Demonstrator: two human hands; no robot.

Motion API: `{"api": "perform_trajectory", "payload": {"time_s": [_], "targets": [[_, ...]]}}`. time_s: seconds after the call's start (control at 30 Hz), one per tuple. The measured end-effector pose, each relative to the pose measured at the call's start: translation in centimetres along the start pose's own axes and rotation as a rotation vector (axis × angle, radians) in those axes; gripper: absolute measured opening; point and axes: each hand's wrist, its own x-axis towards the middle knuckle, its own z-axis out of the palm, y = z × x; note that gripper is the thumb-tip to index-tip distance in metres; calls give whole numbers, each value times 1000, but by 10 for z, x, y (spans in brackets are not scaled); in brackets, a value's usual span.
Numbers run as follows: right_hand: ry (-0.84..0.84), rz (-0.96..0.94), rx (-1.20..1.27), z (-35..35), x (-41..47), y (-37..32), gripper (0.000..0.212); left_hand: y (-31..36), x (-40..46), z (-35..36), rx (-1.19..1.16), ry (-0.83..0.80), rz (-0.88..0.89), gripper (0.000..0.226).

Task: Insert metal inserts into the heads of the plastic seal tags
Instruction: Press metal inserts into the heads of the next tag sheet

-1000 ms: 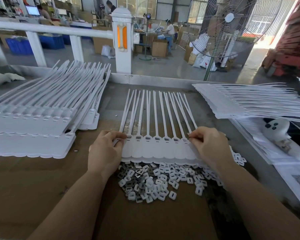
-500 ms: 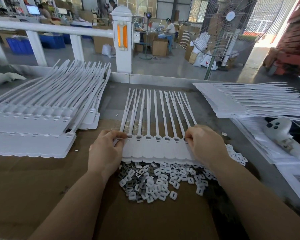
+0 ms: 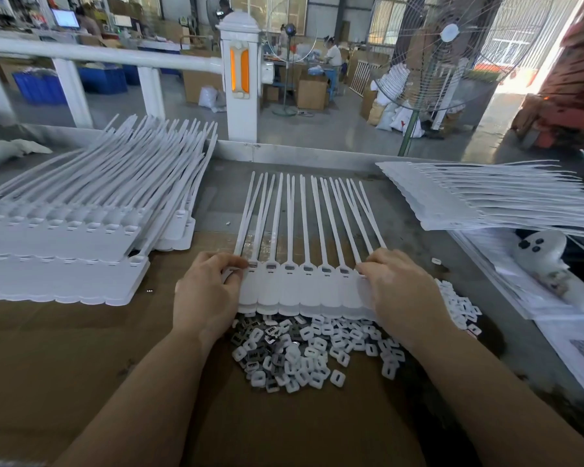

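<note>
The right hand (image 3: 400, 291) has slid leftward along the strip of seal tags (image 3: 304, 293) since a second ago, its curled fingertips now pressing at a head near the right end; an insert looks just seated there, so the row seems nearly filled. The left hand (image 3: 207, 294) keeps pinching the strip's left end. Loose metal inserts (image 3: 304, 353) lie heaped on the brown cardboard (image 3: 81, 348) just near of the strip. Blue crates (image 3: 41, 87) stand far left; contents unclear
</note>
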Motion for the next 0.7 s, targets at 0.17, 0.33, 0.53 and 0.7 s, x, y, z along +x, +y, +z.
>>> {"api": "perform_trajectory", "payload": {"time_s": [0.17,0.33,0.53,0.7], "targets": [[52,-142,425,-13,-4,-32,17,0,0,0,-2,0,8,13],[-126,-277,467,-10,-8,-53,22,0,0,0,6,-5,0,14],[-145,-292,428,-7,-9,-59,22,0,0,-1,5,-4,4,13],[-127,-270,490,-7,-11,-58,9,0,0,-1,6,3,5,12]]}}
